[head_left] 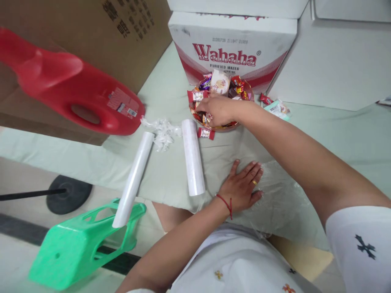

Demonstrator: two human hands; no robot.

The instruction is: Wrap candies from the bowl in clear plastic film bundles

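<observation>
"What's the right hand (218,110) up to?"

"Its fingers are down among the wrapped sweets (236,84) in the amber bowl (228,128). I can't tell whether that grip is clamped on one; the fingertips are partly hidden among the wrappers."

"And the left hand (241,185)?"

"Palm down on the table (345,136), fingers apart, gripping nothing. There's a clear plastic sheet (282,191) right by it, spread towards the right arm."

"I see a red string (227,205) on that wrist. Anything lying close to the bowl?"

"A red-and-white packet (206,133) just in front of it, and a pale green packet (277,110) off to its right. Behind is the white Wahaha carton (232,53)."

"And to the left?"

"One white roll (193,158) near the bowl, then crumpled clear plastic (165,134), then a second roll (133,181) slanting out past the table's edge."

"That big red jug (100,95) is beside the plastic too."

"Yes, in front of the brown cardboard box (91,28). Further out, below the table, there's a green stool (65,248) on the floor."
</observation>
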